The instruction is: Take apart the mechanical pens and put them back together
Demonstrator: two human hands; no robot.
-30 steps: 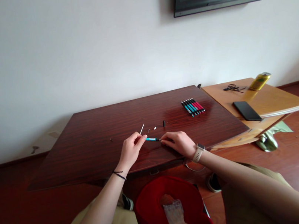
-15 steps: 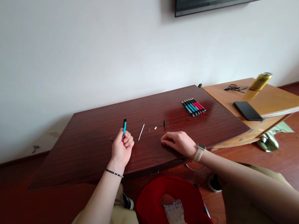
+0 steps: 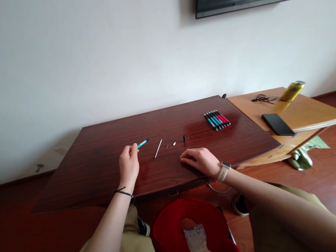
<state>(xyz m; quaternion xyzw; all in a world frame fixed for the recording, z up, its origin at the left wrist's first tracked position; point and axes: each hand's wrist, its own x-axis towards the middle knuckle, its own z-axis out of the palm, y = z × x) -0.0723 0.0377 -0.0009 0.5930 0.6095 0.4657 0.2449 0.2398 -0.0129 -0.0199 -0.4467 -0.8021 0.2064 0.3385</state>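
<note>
My left hand point(image 3: 129, 164) is closed on a blue pen barrel point(image 3: 143, 143), which sticks out to the right from between thumb and fingers, its black end tilted slightly up. My right hand point(image 3: 201, 160) rests on the dark wooden table point(image 3: 107, 139) with fingertips pressed together; whatever they pinch is too small to make out. Between the hands lie a thin white refill point(image 3: 158, 148), a tiny spring-like piece point(image 3: 167, 146), a small white piece point(image 3: 174, 143) and a short black pen part point(image 3: 184, 138).
Several blue and red pens point(image 3: 217, 120) lie in a row at the table's right. On the lighter side table point(image 3: 314, 114) are a phone point(image 3: 277, 124), a black cable point(image 3: 263, 98) and a yellow can point(image 3: 292, 92). A red stool point(image 3: 167, 231) stands below the table's front edge.
My left hand has turned and shifted slightly left, so the pen barrel has swung from nearly upright to pointing right. The right hand has stayed in place.
</note>
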